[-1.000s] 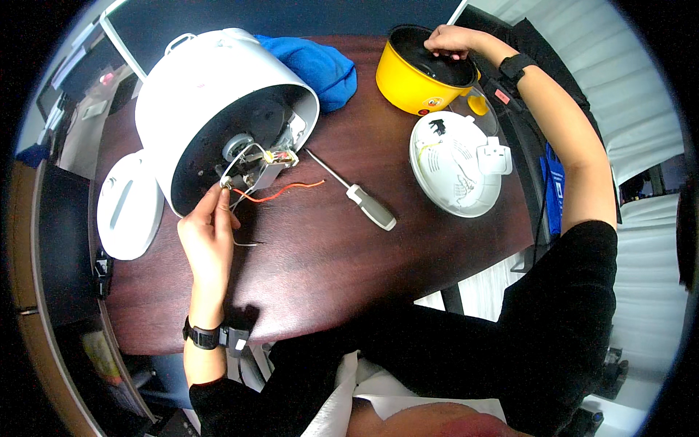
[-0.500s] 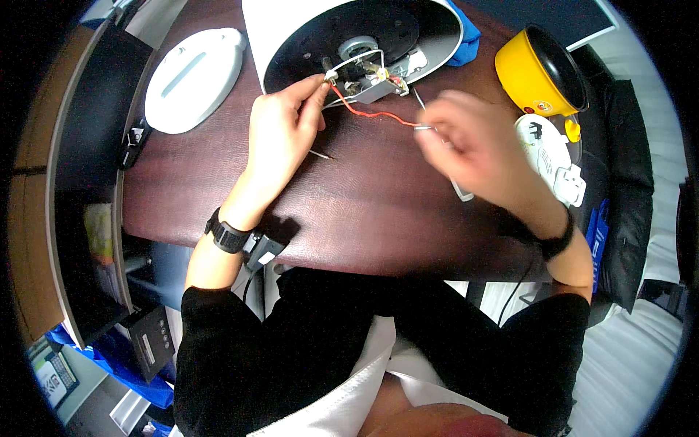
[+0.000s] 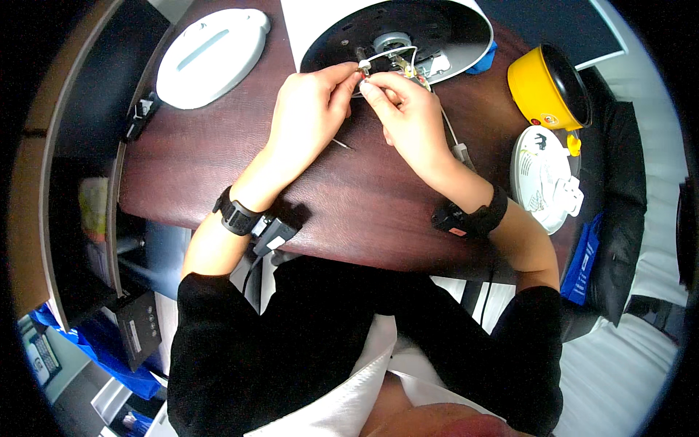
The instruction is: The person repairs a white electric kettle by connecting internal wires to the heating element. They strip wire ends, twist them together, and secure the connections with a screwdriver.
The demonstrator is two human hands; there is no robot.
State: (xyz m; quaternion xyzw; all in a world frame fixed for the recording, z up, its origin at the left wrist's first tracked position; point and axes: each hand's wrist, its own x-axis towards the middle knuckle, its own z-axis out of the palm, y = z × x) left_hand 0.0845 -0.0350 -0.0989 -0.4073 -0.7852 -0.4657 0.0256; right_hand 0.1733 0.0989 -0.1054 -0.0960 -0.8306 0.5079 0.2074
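Near the mouth of a round white housing (image 3: 295, 29) with a black inside, my two hands meet fingertip to fingertip. My left hand (image 3: 309, 105) is closed in a pinch beside a small white connector (image 3: 365, 65). A bit of red wire (image 3: 362, 75) shows between the fingertips; the rest of it is hidden. Also pinched closed, my right hand (image 3: 411, 120) holds the wire from the other side. A white wire (image 3: 397, 49) loops above the fingers to a cluster of parts inside the housing. Another thin white wire (image 3: 450, 127) runs behind my right wrist.
On the left lies a white oval lid (image 3: 211, 62), with a black object (image 3: 140, 116) below it. A yellow pot (image 3: 535, 87) stands on the right, and a round white base plate (image 3: 535, 175) is under it. The brown tabletop (image 3: 349, 211) ends before my lap.
My right hand has moved left from the stretched-out red wire to my left fingertips. The long red wire is now mostly hidden. The view has shifted slightly.
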